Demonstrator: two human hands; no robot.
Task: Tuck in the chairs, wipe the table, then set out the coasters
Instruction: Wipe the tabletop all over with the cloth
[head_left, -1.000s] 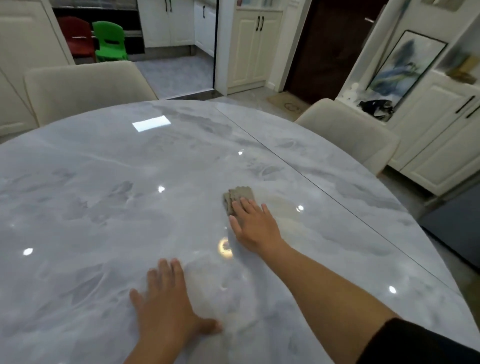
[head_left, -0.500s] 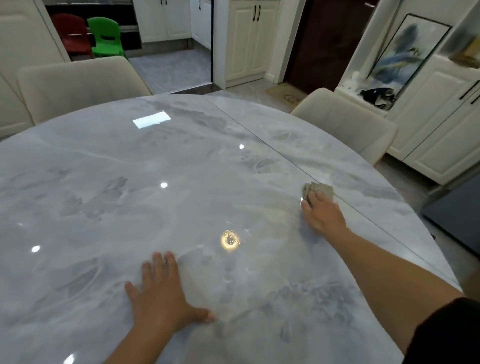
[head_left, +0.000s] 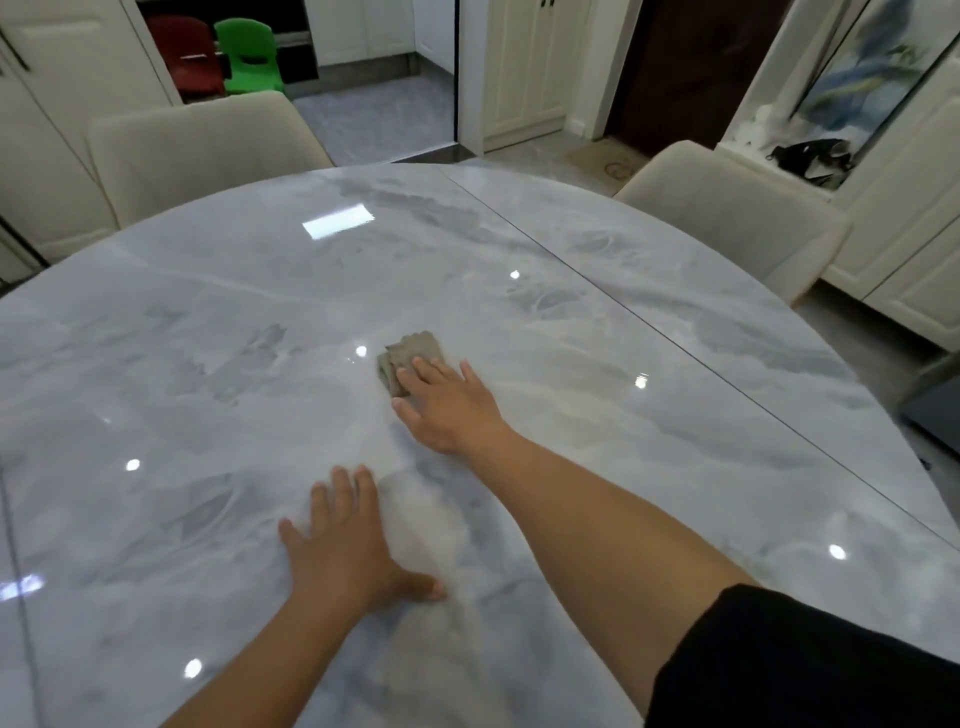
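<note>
Fingers of the right hand (head_left: 451, 405) lie flat and slightly spread, pressing a folded grey-brown cloth (head_left: 408, 358) onto the marble table (head_left: 208, 338) near its middle; only the cloth's far edge and left side show beyond the fingertips. Nearer the person, the left hand (head_left: 345, 551) rests palm-down on the glossy top, fingers close together, thumb splayed to the right, holding nothing. Two cream chairs stand at the far rim, one at the left (head_left: 197, 150) and one at the right (head_left: 727, 208), both close against the table's edge.
</note>
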